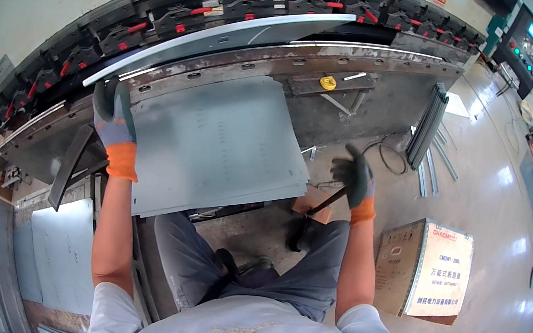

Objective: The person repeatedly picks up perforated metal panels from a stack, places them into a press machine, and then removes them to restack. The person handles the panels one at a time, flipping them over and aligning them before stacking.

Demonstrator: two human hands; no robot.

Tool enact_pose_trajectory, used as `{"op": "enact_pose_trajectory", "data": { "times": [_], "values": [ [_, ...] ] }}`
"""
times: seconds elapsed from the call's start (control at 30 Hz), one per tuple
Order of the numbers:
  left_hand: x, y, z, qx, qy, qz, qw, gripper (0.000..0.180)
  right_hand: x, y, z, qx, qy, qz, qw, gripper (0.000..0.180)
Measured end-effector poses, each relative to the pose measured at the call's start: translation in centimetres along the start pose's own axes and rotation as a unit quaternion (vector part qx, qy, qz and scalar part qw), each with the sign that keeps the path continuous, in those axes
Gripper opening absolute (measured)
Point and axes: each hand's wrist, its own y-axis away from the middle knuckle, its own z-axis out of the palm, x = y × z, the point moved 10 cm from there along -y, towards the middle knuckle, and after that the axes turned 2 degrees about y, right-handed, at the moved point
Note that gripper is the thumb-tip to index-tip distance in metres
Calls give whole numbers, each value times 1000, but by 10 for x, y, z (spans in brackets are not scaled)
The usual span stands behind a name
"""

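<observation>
A long pale metal strip (221,39) lies tilted along the front of a bending press (248,65), its near edge turned up. My left hand (112,114), in a dark-and-grey glove with an orange cuff, reaches up just below the strip's left end. Its fingers are stretched upward and partly overlap; whether they touch the strip I cannot tell. Out to the right, my right hand (355,174) wears a matching glove. It hangs in the air with its fingers spread and holds nothing. Between my arms lies a stack of flat grey metal sheets (214,143), above my knees.
A yellow tape measure (328,83) rests on a small bracket shelf (331,85). Metal profiles (427,126) lean against the press at right. A wooden box (422,269) stands on the floor, right of my arm. More sheets (63,252) lie at lower left. A control panel (526,48) hangs at far right.
</observation>
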Motion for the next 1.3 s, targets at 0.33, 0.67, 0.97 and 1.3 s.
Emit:
{"op": "enact_pose_trajectory", "data": {
  "times": [0.33,0.67,0.97,1.3],
  "values": [
    [121,37,162,-220,-424,419,772,67,194,139,-63,31,-310,248,917,42],
    [41,-6,239,-309,-688,172,634,57,209,133,-89,76,-240,272,929,47],
    [42,-8,242,-328,-634,214,666,51,211,127,-89,50,-254,262,930,48],
    [41,-10,241,-341,-622,223,669,50,214,127,-89,17,-306,246,920,46]
  ]
}}
